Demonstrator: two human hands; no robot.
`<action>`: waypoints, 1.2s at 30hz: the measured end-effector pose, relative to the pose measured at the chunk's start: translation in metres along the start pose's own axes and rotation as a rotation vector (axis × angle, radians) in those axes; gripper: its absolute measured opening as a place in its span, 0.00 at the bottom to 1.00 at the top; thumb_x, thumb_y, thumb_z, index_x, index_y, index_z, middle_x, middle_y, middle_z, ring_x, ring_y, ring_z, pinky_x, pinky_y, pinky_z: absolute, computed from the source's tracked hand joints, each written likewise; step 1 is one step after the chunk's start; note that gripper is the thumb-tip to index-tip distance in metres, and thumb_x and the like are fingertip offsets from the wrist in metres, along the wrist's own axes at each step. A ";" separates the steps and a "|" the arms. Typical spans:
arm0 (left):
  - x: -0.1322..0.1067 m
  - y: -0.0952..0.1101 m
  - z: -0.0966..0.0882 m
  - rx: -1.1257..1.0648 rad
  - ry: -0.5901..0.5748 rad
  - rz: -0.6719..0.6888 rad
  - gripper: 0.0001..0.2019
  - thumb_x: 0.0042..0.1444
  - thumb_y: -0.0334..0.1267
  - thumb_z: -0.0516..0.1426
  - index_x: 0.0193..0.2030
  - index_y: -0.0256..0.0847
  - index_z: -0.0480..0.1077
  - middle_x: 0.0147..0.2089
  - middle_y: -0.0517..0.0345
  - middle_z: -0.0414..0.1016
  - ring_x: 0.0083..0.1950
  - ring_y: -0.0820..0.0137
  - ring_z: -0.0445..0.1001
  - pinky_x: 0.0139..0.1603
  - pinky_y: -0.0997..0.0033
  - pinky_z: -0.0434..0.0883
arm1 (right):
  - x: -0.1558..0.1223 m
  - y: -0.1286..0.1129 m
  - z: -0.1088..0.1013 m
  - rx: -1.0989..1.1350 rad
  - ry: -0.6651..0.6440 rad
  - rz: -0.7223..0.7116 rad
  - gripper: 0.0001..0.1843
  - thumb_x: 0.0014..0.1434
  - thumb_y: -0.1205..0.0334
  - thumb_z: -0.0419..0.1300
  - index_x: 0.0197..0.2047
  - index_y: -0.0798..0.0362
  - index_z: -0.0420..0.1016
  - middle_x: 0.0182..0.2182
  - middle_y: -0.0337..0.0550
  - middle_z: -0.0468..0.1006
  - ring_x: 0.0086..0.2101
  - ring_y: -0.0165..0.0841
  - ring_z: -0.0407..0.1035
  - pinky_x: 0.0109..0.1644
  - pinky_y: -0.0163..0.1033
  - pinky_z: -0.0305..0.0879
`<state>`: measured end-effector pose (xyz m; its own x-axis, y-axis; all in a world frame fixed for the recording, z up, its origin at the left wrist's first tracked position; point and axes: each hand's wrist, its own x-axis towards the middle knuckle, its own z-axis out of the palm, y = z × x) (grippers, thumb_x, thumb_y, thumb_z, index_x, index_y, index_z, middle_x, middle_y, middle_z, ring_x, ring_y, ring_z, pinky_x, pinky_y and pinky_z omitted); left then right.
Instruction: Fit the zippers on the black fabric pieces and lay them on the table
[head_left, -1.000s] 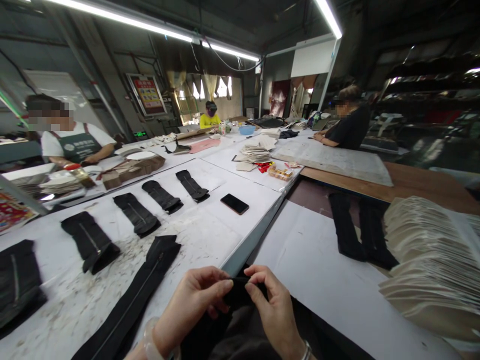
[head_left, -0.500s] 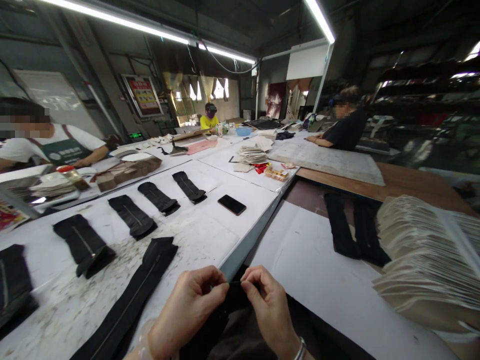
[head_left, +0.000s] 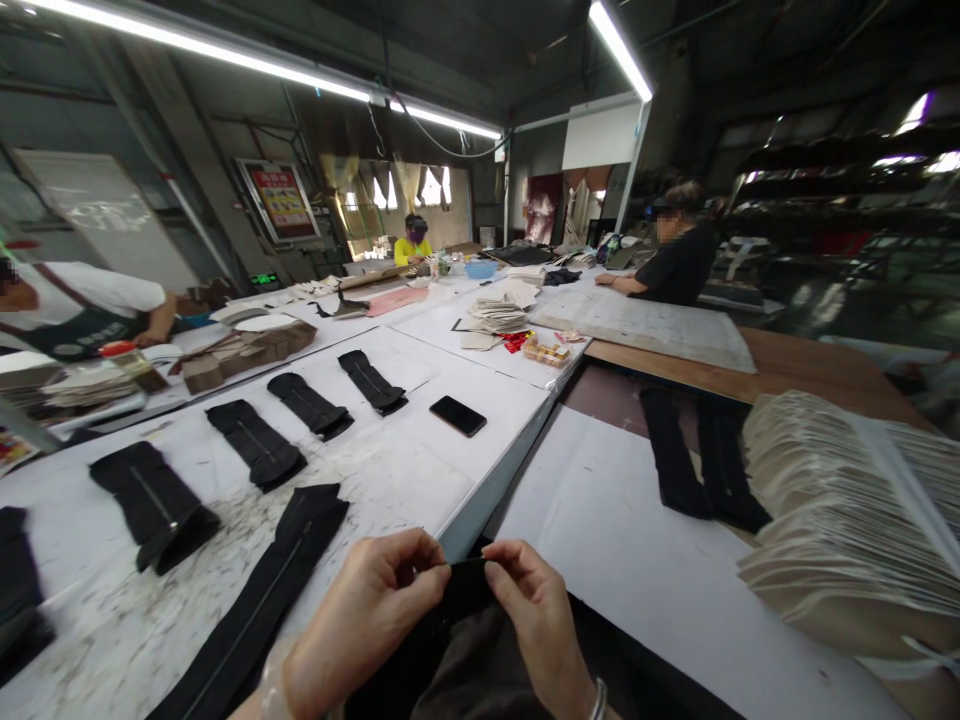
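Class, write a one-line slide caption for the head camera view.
Left hand and right hand pinch the edge of black fabric near a white table bearing zippered black pieces and a phone.

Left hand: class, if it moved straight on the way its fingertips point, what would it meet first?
Most likely the right hand, facing the left hand across the black fabric both pinch, though depth is hard to judge.

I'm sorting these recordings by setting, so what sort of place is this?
Probably a sewing or footwear workshop, though the exact product is unclear. Flat black fabric pieces with zips lie along a long white-topped worktable, and a thick bundle of thin beige sheets sits at the right.
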<state>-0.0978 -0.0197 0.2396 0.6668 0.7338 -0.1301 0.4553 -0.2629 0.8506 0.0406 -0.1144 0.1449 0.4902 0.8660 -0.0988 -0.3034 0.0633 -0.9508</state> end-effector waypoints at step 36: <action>0.024 -0.011 -0.058 0.294 -0.026 0.437 0.17 0.56 0.43 0.64 0.52 0.46 0.70 0.65 0.50 0.67 0.62 0.58 0.68 0.61 0.62 0.64 | 0.002 -0.028 -0.023 -0.922 -0.252 -0.103 0.11 0.56 0.64 0.58 0.23 0.52 0.71 0.20 0.37 0.73 0.24 0.33 0.67 0.29 0.36 0.52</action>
<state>-0.1211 0.0376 0.2566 0.8443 0.5016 0.1887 0.2755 -0.7082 0.6500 0.0686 -0.1262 0.1647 0.2561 0.9659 -0.0382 0.5461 -0.1772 -0.8187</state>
